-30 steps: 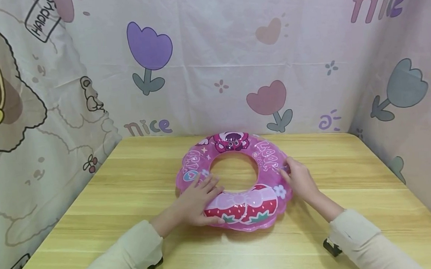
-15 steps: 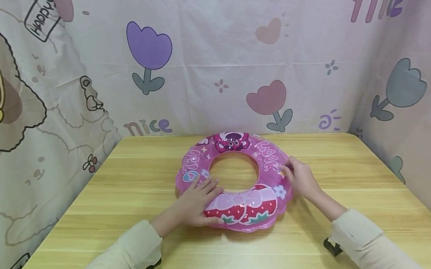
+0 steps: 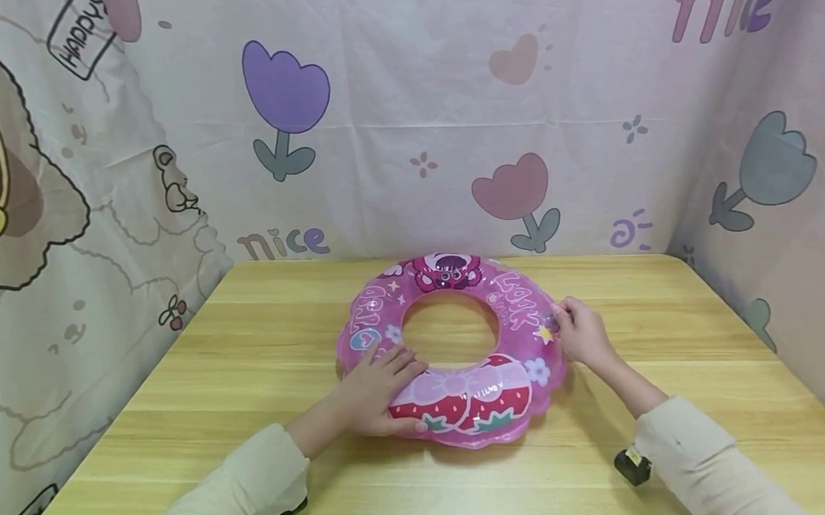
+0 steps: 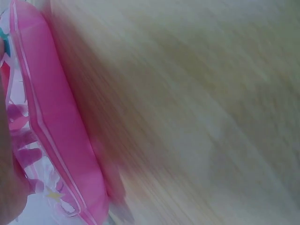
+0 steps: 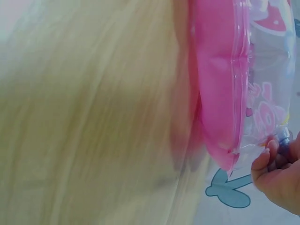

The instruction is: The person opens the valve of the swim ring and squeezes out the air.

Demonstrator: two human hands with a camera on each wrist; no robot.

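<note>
A pink inflatable swim ring (image 3: 463, 396), printed with strawberries, flowers and a bear, lies on the wooden table. My left hand (image 3: 378, 389) rests on its near left part with the fingers spread and fairly straight. At the ring's right side, my right hand (image 3: 583, 334) pinches a small clear, bluish valve (image 5: 284, 139) between curled fingers and thumb. The right wrist view shows the pink side wall (image 5: 218, 84) and the clear top of the ring beside that hand. In the left wrist view the ring's side wall (image 4: 61, 112) shows, with only part of the left hand at the edge.
The wooden table (image 3: 215, 395) extends around the ring on all sides. A printed curtain (image 3: 402, 93) with tulips and lettering hangs behind the table and along both sides. A dark wrist device (image 3: 632, 467) sits under the right sleeve.
My right hand has moved slightly right, and the ring's right side has shifted outward with it; a yellow star near the fingers is now uncovered. The left hand stays in place.
</note>
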